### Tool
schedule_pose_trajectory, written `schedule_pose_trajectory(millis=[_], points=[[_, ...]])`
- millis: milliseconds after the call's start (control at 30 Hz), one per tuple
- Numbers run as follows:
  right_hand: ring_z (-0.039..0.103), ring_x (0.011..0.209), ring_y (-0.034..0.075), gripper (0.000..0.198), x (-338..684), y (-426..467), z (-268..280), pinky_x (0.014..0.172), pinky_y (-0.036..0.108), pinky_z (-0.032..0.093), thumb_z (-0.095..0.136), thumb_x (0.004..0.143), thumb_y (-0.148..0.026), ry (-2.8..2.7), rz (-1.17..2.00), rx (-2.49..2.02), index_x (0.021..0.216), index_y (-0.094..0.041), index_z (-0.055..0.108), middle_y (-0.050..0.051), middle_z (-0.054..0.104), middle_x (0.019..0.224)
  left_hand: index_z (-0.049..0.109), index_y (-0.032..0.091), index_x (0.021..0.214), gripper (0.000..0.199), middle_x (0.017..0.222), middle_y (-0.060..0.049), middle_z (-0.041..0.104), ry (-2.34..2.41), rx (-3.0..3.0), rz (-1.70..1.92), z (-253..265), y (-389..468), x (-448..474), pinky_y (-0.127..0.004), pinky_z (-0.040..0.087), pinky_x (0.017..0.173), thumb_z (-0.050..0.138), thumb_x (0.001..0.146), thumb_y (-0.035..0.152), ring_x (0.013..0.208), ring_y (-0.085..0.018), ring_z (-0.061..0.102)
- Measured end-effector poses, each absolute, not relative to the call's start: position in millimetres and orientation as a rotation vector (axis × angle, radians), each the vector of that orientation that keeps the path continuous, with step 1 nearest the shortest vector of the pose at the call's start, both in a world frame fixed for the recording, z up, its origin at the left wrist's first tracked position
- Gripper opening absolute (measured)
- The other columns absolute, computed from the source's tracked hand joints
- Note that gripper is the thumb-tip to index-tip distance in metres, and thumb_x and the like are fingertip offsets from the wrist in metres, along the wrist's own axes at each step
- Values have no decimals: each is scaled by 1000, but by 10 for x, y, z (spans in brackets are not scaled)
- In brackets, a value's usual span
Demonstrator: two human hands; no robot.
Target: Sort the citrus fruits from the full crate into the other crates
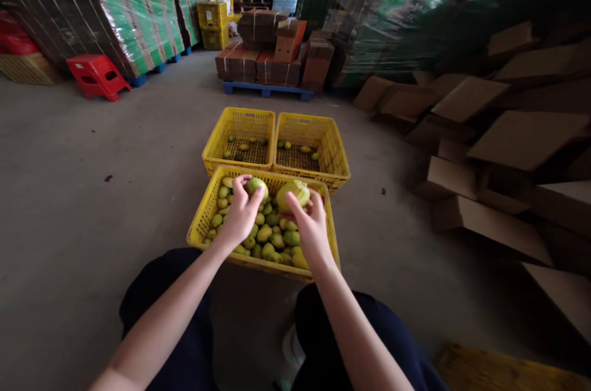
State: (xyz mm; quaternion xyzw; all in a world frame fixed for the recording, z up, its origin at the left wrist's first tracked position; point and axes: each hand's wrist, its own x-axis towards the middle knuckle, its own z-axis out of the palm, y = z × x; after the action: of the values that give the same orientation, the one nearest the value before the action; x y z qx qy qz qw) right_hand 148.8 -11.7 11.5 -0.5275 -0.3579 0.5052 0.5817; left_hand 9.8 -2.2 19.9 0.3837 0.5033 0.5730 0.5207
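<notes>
My left hand (242, 209) holds a smooth green lemon (257, 188) between thumb and fingers. In my right hand (313, 221) is a larger yellow-green lemon (292, 195) with a ridged, lumpy end. Both hands are above the near yellow plastic crate (196, 232), which is filled with many green and yellow lemons (265, 233). Beyond it, two more yellow crates stand side by side, the left crate (215, 140) and the right crate (339, 148). Each has several lemons on its slatted bottom.
Flattened cartons (530, 138) lie heaped on the right. A blue pallet (268, 89) bearing stacked cardboard stands ahead. On the left are a red stool (99, 76) and a plastic-wrapped stack (138, 3). My knees flank the near crate. A yellow surface (503, 369) shows at lower right.
</notes>
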Motion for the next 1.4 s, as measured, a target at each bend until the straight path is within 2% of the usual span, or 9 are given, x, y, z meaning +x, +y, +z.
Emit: schedule_pose_trajectory(millis=[100, 167, 433, 633, 800, 900, 1100, 1267, 1400], points=[[65, 102, 24, 54, 1519, -177, 107, 90, 44, 55, 79, 67, -33, -1238, 528, -1280, 116, -26, 57, 6, 67, 115, 46, 22, 111, 42, 115, -9, 57, 1238, 1439, 1466, 137, -64, 72, -37, 51, 91, 73, 79, 28, 102, -21, 61], [62, 112, 26, 49, 1541, -197, 113, 98, 48, 50, 75, 71, -28, -1340, 366, -1267, 117, -26, 57, 7, 65, 120, 49, 22, 109, 46, 113, -8, 58, 1164, 1534, 1464, 141, -86, 55, -36, 51, 90, 78, 74, 27, 102, -21, 61], [54, 123, 26, 51, 1522, -231, 181, 109, 44, 42, 76, 61, -7, -1155, 644, -1145, 105, -30, 67, 4, 65, 123, 68, 20, 91, 36, 110, -8, 65, 990, 1096, 1512, 329, -161, 46, -22, 49, 90, 85, 61, 10, 111, -20, 59], [62, 109, 19, 54, 1524, -239, 242, 94, 32, 51, 81, 58, -11, -1023, 978, -1001, 106, -29, 64, 0, 67, 117, 70, 19, 91, 41, 107, -5, 68, 910, 714, 1412, 363, -96, -45, -20, 53, 85, 83, 57, 0, 109, -19, 64], [66, 97, 21, 35, 1549, -179, 285, 84, 31, 55, 74, 67, -25, -752, 1358, -859, 102, -23, 67, 1, 73, 99, 67, 12, 108, 27, 102, -12, 73, 732, 449, 1284, 406, -50, -119, -33, 59, 83, 63, 82, 14, 100, -25, 70], [68, 90, 23, 28, 1546, -158, 309, 72, 32, 57, 64, 72, -28, -554, 1576, -761, 98, -19, 69, 4, 74, 92, 65, 5, 112, 32, 102, -18, 72, 650, 361, 1211, 437, -63, -122, -37, 60, 83, 44, 92, 19, 96, -26, 71], [65, 58, 21, 42, 1540, -199, 306, 37, 25, 41, 47, 85, -47, -454, 1754, -783, 89, -12, 71, 10, 72, 72, 67, 6, 99, 37, 85, -14, 72, 663, 255, 1121, 432, -92, -188, -31, 61, 72, 41, 95, 32, 77, -20, 71], [66, 56, 20, 34, 1717, -339, 231, 39, 25, 45, 52, 84, -42, -339, 1803, -831, 74, -14, 68, 8, 68, 61, 65, 11, 77, 37, 68, -7, 64, 670, 334, 1106, 361, -79, -337, -21, 49, 42, 43, 93, 36, 51, -14, 61], [66, 54, 18, 24, 1918, -466, 134, 47, 26, 53, 58, 79, -36, -162, 1789, -873, 73, -14, 67, 8, 69, 63, 59, 14, 65, 34, 58, -3, 57, 724, 340, 1085, 194, -54, -392, -18, 38, 33, 47, 90, 35, 42, -11, 53]])
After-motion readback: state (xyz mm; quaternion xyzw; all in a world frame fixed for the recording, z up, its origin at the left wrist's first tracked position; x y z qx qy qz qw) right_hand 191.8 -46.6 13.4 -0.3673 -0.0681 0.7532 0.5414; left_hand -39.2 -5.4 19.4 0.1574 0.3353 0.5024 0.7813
